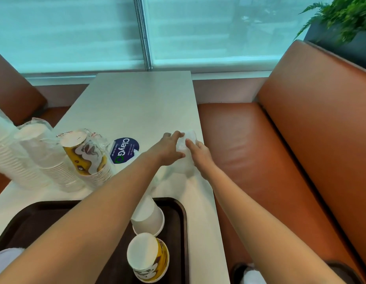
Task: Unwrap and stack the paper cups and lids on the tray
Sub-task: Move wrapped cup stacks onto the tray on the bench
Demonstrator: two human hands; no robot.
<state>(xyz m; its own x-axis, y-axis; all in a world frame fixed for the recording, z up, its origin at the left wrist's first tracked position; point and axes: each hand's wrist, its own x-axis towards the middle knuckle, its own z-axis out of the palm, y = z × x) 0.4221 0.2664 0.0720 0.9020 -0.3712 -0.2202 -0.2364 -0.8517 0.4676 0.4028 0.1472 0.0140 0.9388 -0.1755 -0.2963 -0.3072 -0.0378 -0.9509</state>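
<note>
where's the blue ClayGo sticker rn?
In the head view, the ClayGo sticker is on the white table, left of centre, between the wrapped yellow cup stack and the left hand.

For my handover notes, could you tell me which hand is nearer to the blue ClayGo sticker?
Left. The left hand grips the clear wrapper just right of the ClayGo sticker; the right hand holds the wrapper's far side, by the table's right edge.
</note>
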